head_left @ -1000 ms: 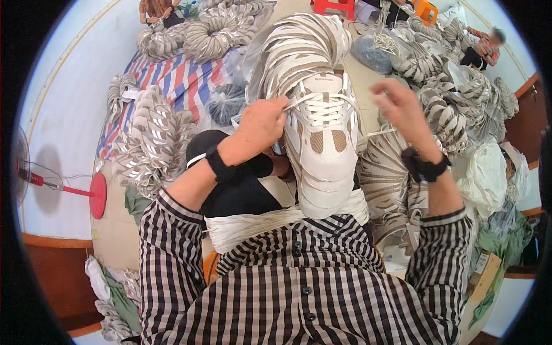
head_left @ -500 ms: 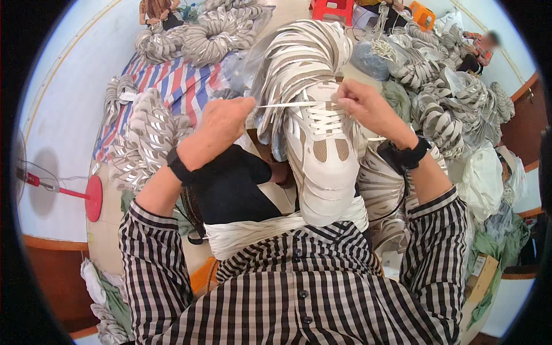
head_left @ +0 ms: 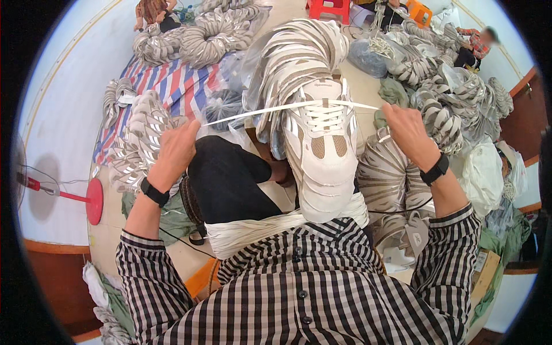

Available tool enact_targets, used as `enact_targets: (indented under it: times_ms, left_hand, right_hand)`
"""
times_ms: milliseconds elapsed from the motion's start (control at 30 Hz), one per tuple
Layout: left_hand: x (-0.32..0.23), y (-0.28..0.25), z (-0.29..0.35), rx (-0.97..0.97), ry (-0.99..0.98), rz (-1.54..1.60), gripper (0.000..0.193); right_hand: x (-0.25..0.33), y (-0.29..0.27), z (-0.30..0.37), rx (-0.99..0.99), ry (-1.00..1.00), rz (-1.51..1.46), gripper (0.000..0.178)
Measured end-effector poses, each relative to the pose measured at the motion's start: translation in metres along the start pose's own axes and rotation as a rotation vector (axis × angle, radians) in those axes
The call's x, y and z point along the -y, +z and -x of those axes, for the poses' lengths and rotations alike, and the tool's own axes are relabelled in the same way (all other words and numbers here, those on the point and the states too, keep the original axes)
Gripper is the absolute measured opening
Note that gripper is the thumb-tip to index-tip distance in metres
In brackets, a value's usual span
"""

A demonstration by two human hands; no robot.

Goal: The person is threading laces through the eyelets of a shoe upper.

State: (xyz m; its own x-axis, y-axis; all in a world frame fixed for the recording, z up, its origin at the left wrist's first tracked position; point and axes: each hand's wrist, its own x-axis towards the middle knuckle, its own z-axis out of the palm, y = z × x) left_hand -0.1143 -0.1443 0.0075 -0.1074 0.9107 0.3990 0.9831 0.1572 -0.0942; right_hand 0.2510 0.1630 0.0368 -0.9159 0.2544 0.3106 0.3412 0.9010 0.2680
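A white and beige shoe upper [head_left: 325, 132] lies toe toward me at the near end of a long curved stack of shoe uppers [head_left: 299, 54]. Its white shoelace [head_left: 253, 114] crosses the tongue in several rows, and the two ends stretch out to either side. My left hand [head_left: 177, 148] is closed on the left end, out past my dark-trousered knee. Over on the right, my right hand [head_left: 409, 131] pinches the other end. Both lace ends look pulled fairly straight. A bundle of white laces [head_left: 247, 234] lies across my lap.
Rings and heaps of shoe uppers [head_left: 215, 37] cover a striped sheet [head_left: 167, 80] at left and the floor at right. A red stool [head_left: 329, 8] stands at the back, a red fan base [head_left: 95, 201] at left. Other people sit working at the far edges.
Both hands have moved apart, outward and slightly nearer me, drawing long lace ends out from the shoe upper. Earlier the right hand was right beside the tongue.
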Motion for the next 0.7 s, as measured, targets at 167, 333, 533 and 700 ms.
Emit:
enact_targets:
  times_ms: [167,333,533,700]
  left_hand:
    - [0.036,0.000,0.034,0.004,-0.054,-0.057,0.027]
    - [0.100,-0.005,0.102,0.035,-0.220,-0.229,0.024]
    - [0.119,0.002,0.164,0.062,-0.348,-0.188,0.013]
    - [0.124,0.013,0.187,0.067,-0.484,-0.101,0.007]
  right_hand:
    - [-0.035,0.017,0.036,-0.029,0.092,-0.031,0.017]
    - [-0.102,0.030,0.106,-0.037,0.308,-0.018,0.012]
    - [-0.170,0.036,0.194,-0.081,0.645,-0.062,0.012]
    - [-0.183,0.025,0.232,-0.100,0.864,0.021,0.018]
